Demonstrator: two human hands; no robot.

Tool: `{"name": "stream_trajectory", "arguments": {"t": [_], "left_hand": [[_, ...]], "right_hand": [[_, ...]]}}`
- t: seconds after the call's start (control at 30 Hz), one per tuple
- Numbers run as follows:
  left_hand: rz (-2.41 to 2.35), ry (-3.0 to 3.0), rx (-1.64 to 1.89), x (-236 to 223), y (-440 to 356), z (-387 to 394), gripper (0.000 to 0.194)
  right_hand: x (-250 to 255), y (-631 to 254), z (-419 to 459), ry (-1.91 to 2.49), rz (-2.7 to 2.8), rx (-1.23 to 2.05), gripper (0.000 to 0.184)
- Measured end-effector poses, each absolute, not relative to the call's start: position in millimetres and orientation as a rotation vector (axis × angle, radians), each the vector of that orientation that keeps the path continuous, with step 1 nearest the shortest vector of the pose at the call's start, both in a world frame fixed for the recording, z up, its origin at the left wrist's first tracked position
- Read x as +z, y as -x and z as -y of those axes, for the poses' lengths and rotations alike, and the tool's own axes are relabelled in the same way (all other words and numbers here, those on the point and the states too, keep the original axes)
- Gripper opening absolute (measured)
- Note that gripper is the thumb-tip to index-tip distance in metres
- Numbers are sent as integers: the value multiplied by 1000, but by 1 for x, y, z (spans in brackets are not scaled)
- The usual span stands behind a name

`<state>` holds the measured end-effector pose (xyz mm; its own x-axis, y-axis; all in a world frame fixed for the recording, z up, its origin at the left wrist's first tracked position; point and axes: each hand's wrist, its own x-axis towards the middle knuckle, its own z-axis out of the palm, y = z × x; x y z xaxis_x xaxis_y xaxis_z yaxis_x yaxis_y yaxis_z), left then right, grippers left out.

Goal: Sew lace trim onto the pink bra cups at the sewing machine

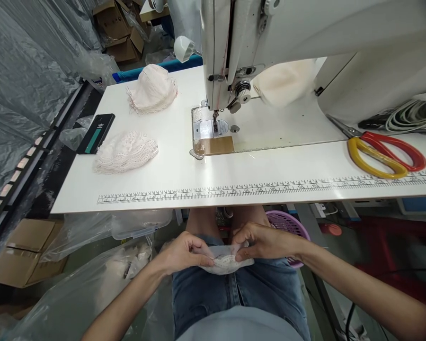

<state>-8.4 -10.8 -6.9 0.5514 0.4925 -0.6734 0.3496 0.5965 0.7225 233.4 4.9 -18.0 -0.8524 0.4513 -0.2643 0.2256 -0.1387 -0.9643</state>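
Note:
Over my lap, below the table's front edge, both hands pinch a small piece of white lace fabric with a sheer part along its top. My left hand grips its left side between thumb and fingers. On the right side, my right hand holds it the same way, thumb on the front. A sewing machine stands on the table beyond my hands, its needle over the metal plate. To its left lie a stack of white lace pieces and a pale fabric pile.
Scissors with red and yellow handles lie at the table's right. A black phone-like object rests near the left edge. A printed ruler runs along the front edge. A purple basket stands beneath the table, and cardboard boxes sit at left.

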Motion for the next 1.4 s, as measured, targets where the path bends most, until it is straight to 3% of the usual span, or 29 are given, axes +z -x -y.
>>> {"name": "stream_trajectory", "arguments": {"t": [0.2,0.67,1.4], "left_hand": [[-1085,-981,108,-4,3,10,28],[-1136,-1024,167,-4,5,13,28],[-1161,-992,148,-5,5,13,38]], "right_hand": [[-14,-234,-7,732,1993,2143,34],[-18,-232,-8,804,1840,2192,24],[-18,-236,-11,737,1956,2112,33]]}}
